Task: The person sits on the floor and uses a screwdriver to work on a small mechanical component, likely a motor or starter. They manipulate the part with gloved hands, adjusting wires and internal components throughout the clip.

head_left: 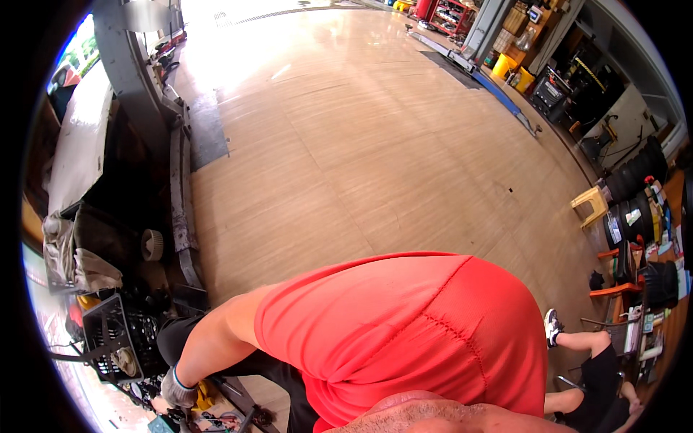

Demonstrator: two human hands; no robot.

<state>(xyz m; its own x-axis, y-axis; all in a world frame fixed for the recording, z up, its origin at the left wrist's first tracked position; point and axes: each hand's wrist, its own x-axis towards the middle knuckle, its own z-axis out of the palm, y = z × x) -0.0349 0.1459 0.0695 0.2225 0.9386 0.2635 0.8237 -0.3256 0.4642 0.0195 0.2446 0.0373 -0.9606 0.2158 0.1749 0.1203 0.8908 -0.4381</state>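
Note:
My right arm reaches out from a red short sleeve toward the lower left. My right hand wears a grey work glove, and its fingers look curled downward; whatever they hold is hidden by the glove. Just beside the hand lies a yellow part among dark metal pieces. Below it, near the frame's edge, a teal box is partly cut off. Close to the hand stands a black plastic basket with a pale cloth or glove in it. My left hand is out of the picture.
A lift post with a low arm rises at left; cloths hang over a crate. Another lift arm lies far right. A yellow stool and stacked tyres line the right. A co-worker's legs show lower right.

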